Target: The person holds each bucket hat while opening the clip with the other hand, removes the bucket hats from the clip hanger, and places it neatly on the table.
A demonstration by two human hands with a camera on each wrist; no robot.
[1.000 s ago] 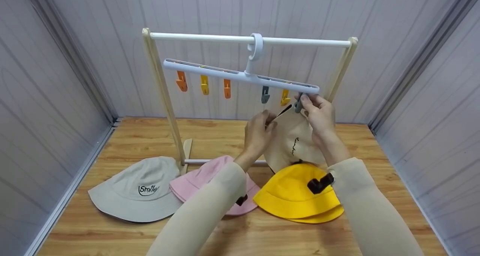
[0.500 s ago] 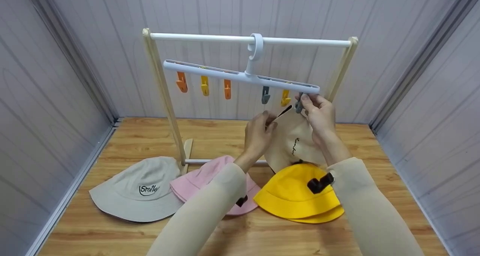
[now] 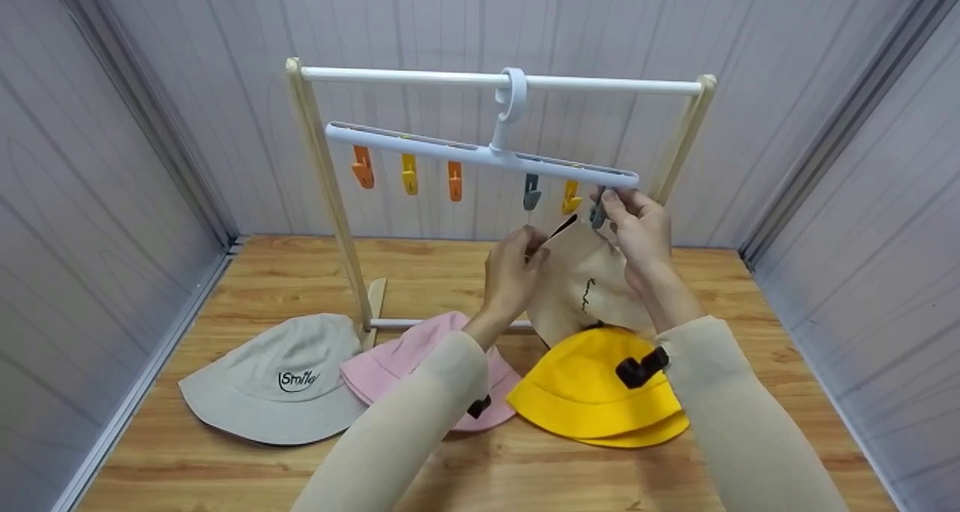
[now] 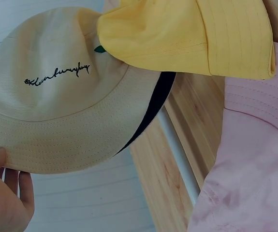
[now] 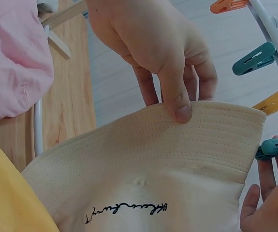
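Observation:
In the head view my left hand (image 3: 514, 272) pinches the brim of a beige bucket hat (image 3: 559, 302) with dark script lettering. Thumb on top and fingers beneath, the same hold shows in the right wrist view, where the left hand (image 5: 158, 53) grips the stitched brim (image 5: 177, 135). My right hand (image 3: 646, 234) pinches a grey-green clothes clip (image 3: 598, 210) at the right end of the hanger. That clip (image 5: 274, 147) has its tip right at the hat's edge in the right wrist view. The hat hangs tilted, its lower part behind the yellow hat.
A pale blue clip hanger (image 3: 420, 143), tilted down to the right, hangs from the white rod (image 3: 600, 84) of a wooden stand. Several orange, yellow and grey clips dangle from it. Grey (image 3: 262, 377), pink (image 3: 390, 362) and yellow (image 3: 592, 384) bucket hats lie on the wooden tabletop (image 3: 525, 474).
My left hand has shifted slightly left and down, drawing the brim's corner a little away from the clip. The hanger's left end has dipped slightly. My right hand stays on the clip.

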